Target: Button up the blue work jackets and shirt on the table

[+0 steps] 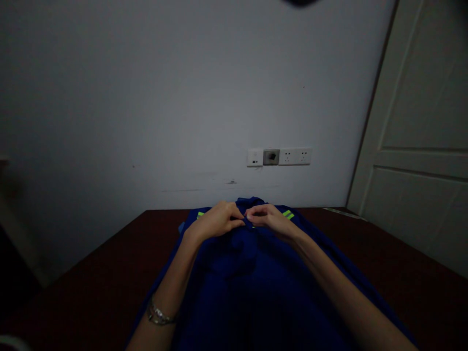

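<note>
A dark blue garment (241, 287) with bright green stripes at the shoulders lies spread on a dark brown table (98, 278), its collar toward the wall. My left hand (215, 222) and my right hand (268, 218) meet at the collar end. Both have their fingers pinched on the blue fabric near the neckline, fingertips almost touching. A metal bracelet (159, 314) sits on my left wrist.
A pale wall stands just behind the table, with a row of white sockets (280, 157) above the garment. A white panelled door (420, 146) is at the right. A thin pale strip (343, 213) lies on the table's far right corner.
</note>
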Demonstrator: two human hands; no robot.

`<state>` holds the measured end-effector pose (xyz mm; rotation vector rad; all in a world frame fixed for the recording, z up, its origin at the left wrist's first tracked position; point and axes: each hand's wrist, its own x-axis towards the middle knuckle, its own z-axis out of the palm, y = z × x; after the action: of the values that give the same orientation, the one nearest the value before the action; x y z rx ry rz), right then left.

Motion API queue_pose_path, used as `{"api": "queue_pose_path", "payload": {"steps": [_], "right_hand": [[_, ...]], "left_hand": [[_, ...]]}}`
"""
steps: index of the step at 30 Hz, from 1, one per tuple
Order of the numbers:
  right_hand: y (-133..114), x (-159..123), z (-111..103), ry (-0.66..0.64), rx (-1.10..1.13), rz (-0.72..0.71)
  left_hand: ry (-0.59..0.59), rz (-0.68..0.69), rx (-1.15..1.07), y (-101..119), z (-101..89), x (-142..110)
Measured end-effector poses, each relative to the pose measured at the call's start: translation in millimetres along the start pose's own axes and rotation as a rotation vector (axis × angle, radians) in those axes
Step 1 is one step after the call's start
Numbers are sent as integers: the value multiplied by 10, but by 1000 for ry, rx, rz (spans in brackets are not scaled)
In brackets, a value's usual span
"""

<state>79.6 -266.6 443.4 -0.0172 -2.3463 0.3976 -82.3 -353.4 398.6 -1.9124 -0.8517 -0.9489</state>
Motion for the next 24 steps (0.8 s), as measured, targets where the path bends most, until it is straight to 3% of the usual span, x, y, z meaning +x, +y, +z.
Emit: {"api": "queue_pose_path", "payload": {"steps": [4, 12, 20, 24], "right_hand": [[10, -4, -1, -47, 173, 120], [-37, 3, -110, 67, -254, -162], [-100, -13, -230, 197, -273, -132], [-87, -8, -301, 244, -333, -178]], "left_hand": [[-4, -5, -6, -7, 6, -2], [17, -53, -6, -87, 51, 24], [34, -120, -58, -85, 35, 8], [67, -156, -79, -209, -65, -115]]}}
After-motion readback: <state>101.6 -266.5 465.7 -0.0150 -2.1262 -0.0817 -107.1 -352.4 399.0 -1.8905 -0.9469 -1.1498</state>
